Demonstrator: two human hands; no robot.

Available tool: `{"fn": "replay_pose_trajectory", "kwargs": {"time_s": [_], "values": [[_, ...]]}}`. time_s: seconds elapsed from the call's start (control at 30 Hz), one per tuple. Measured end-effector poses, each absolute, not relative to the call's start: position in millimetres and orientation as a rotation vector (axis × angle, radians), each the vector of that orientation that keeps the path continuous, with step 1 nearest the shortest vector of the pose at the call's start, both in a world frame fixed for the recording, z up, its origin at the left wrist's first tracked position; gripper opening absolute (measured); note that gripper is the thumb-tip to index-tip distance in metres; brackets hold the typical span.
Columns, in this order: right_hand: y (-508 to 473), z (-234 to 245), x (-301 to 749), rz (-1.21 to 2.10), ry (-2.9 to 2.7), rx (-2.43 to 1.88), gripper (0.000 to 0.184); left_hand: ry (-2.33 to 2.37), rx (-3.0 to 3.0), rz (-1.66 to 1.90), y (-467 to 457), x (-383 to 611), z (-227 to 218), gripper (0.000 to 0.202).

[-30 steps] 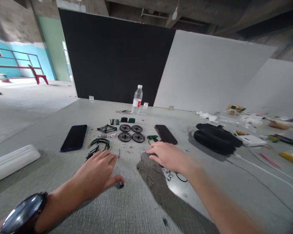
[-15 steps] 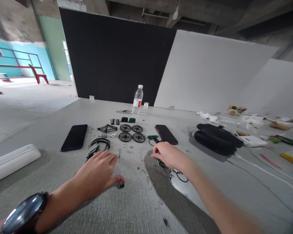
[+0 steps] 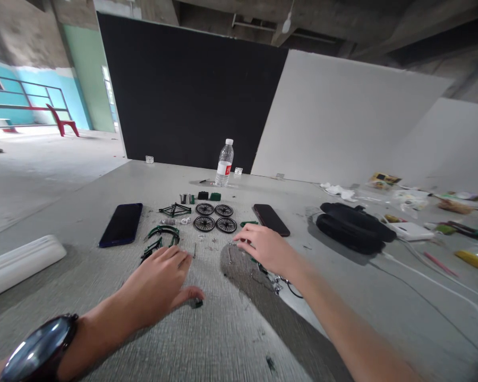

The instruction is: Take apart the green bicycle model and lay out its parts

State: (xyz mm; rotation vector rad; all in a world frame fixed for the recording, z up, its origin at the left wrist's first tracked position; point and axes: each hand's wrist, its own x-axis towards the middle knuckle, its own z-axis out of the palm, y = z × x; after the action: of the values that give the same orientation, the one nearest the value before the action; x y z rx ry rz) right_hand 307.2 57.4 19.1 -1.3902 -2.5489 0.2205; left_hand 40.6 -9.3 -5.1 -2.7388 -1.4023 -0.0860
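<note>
My left hand (image 3: 159,281) rests low over the table with its fingers together and its thumb held apart. Under the thumb tip lies a small dark piece (image 3: 198,303). Just past the fingers are green curved bicycle-model parts (image 3: 163,232). My right hand (image 3: 265,246) hovers with thumb and fingers slightly apart and nothing visible between them, its fingertips close to tiny metal bits. Ahead of both hands lie several black spoked wheels (image 3: 204,223), a dark small frame (image 3: 175,210) and a thin metal rod (image 3: 195,250). Chain-like parts lie partly hidden beneath my right wrist.
A blue-edged phone (image 3: 121,225) lies left and a dark phone (image 3: 271,219) right. Behind the parts stands a water bottle (image 3: 224,163). A black case (image 3: 354,228) with cables and clutter occupies the right side; a white long object (image 3: 24,266) is at left.
My right hand has shifted left and slightly forward, its fingers loosening from a closer curl. The left hand stays where it was.
</note>
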Motion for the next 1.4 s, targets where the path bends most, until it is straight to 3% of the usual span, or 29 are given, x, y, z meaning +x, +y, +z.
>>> {"fn": "replay_pose_trajectory", "kwargs": {"time_s": [0.3,0.7,1.4], "values": [[53.2,19.2,303.1,0.061,-2.7,-1.344,0.03,-1.371,-2.706,-0.126,-8.2,39.0,-7.7,0.056],[50.7,21.2,297.9,0.128,-2.688,-1.394,0.037,-1.335,-2.726,-0.276,-8.1,36.9,-13.3,0.059],[51.9,18.3,300.1,0.07,-2.674,-1.388,0.035,-1.358,-2.71,-0.162,-9.3,38.6,-8.7,0.055]]}}
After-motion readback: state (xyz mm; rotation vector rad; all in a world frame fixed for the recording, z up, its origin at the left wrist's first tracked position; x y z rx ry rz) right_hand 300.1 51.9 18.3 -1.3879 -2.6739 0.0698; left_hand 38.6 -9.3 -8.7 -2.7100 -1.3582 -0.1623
